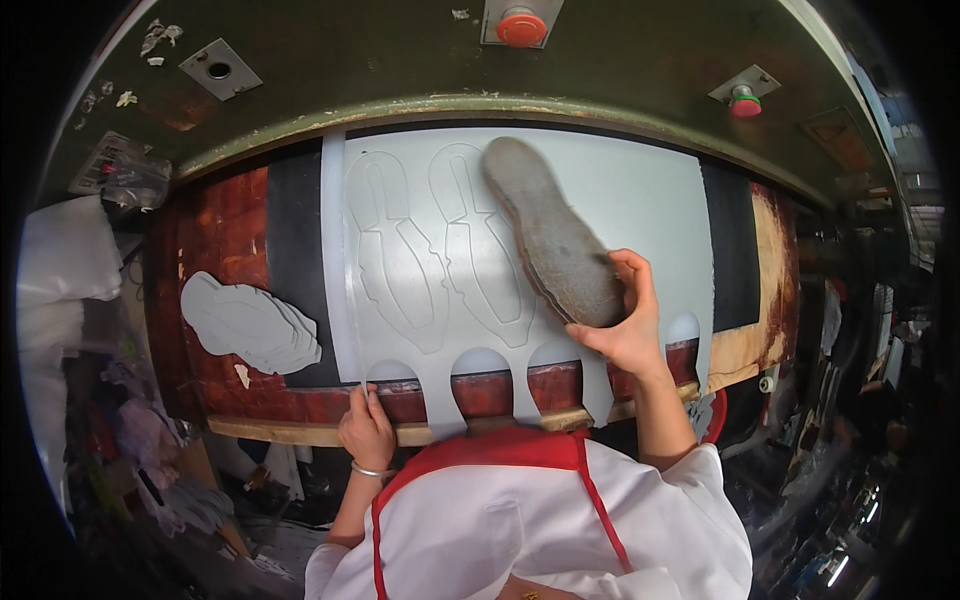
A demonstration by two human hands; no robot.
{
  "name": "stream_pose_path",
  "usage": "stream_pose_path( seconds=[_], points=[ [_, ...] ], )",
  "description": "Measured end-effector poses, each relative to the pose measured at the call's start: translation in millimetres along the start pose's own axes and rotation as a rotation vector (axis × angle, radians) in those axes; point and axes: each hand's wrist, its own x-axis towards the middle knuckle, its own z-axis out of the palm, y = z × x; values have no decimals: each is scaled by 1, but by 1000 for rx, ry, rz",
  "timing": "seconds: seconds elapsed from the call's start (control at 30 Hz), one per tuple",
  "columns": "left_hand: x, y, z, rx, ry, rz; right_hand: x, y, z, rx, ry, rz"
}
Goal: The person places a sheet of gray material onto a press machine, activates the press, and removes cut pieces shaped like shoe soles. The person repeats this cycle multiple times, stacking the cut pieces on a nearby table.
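My right hand (632, 325) grips the near end of a brown, sole-shaped cutting die (558, 240), thumb on one side and fingers on the other. The die slants over a pale grey sheet (655, 215); whether it touches the sheet I cannot tell. Two sole outlines (398, 250) are cut into the sheet left of the die, their pieces still lying in place. Rounded cut-outs run along the sheet's near edge, with narrow strips hanging toward me. At the near left corner, my left hand (367, 432) is closed, thumb and finger pinching the sheet's edge.
A fanned stack of grey sole-shaped pieces (250, 322) lies on the reddish-brown board at left. Beyond the sheet stands a green machine beam (400, 60) with a red push button (521, 27) and a red-and-green knob (744, 102). A wooden edge (280, 430) borders the board nearest me.
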Motion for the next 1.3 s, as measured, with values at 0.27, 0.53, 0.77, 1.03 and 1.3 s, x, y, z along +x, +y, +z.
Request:
stream_pose_path(
  seconds=[0.27,0.53,0.77,1.03,1.3],
  points=[
    [24,8,5,-2,33,23,21,52,6,-577,202,-276],
    [102,22,10,-27,80,-9,134,-1,-49,-388,499,-317],
    [205,50,29,46,176,-76,231,-23,-100,-640,932,-427],
    [252,45,23,14,148,-101,208,9,-90,-640,863,-270],
    [244,37,28,-202,176,-82,135,75,-76,-551,598,193]
  ],
)
